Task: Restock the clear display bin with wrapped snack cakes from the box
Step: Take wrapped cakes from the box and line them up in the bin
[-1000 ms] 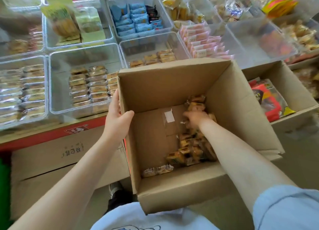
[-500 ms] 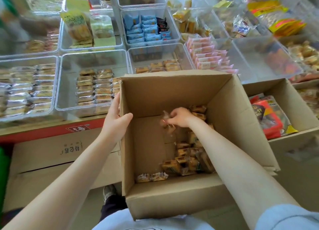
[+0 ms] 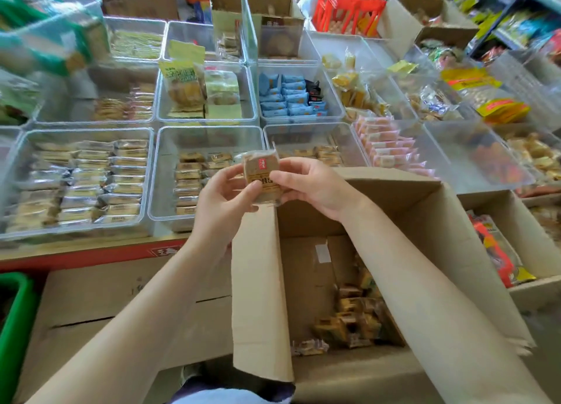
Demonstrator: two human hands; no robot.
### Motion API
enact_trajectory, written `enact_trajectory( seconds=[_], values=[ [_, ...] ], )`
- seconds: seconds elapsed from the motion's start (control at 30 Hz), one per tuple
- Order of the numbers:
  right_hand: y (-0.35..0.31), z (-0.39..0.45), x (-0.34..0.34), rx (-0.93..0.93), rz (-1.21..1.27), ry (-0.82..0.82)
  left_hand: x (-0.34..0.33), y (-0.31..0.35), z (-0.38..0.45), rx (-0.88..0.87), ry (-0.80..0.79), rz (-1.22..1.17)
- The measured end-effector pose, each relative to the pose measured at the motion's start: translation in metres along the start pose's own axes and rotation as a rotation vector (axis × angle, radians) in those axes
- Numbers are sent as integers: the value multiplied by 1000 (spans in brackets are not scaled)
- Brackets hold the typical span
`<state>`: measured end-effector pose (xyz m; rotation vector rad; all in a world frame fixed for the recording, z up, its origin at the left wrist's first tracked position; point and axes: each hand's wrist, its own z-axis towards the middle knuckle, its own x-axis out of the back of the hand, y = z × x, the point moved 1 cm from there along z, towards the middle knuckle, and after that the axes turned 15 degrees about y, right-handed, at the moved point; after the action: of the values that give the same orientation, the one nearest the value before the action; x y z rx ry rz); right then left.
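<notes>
One brown wrapped snack cake (image 3: 261, 173) is up above the far-left corner of the open cardboard box (image 3: 440, 252). My left hand (image 3: 224, 198) pinches its left side and my right hand (image 3: 309, 185) pinches its right side. Several more wrapped cakes (image 3: 355, 315) lie loose on the box floor. Just behind my hands is the clear display bin (image 3: 164, 173) with rows of the same cakes (image 3: 189, 176) in its middle.
Clear bins of other snacks cover the shelf: silver-wrapped bars (image 3: 82, 179) at left, blue packets (image 3: 291, 95) behind, pink packets (image 3: 385, 148) at right. A second box with red packs (image 3: 498, 258) stands to the right, closed cartons (image 3: 121, 306) and a green crate (image 3: 15, 318) to the left.
My right hand came up out of the box with a cake. My left hand let go of the box wall and took the cake's other side. The view tilted up.
</notes>
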<state>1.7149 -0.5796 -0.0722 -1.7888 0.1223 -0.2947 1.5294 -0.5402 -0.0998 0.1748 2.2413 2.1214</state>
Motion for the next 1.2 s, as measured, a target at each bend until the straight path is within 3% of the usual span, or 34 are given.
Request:
enact_trajectory(
  seconds=[0.13, 0.27, 0.4, 0.57, 0.8, 1.2],
  values=[
    [-15, 32, -41, 94, -200, 143, 40, -27, 53, -43, -17, 119],
    [-13, 88, -66, 105, -375, 342, 94, -90, 127, -232, 10, 811],
    [2, 155, -83, 146, -709, 461, 125, -145, 174, -314, -95, 1166],
    [26, 231, -104, 232, -1259, 500, 134, -176, 186, -295, -132, 1151],
    [98, 304, -123, 148, -1800, 231, 132, -182, 185, -296, -116, 1154],
    [141, 291, -145, -174, -1600, 23, 132, -182, 186, -277, -161, 1195]
  ],
)
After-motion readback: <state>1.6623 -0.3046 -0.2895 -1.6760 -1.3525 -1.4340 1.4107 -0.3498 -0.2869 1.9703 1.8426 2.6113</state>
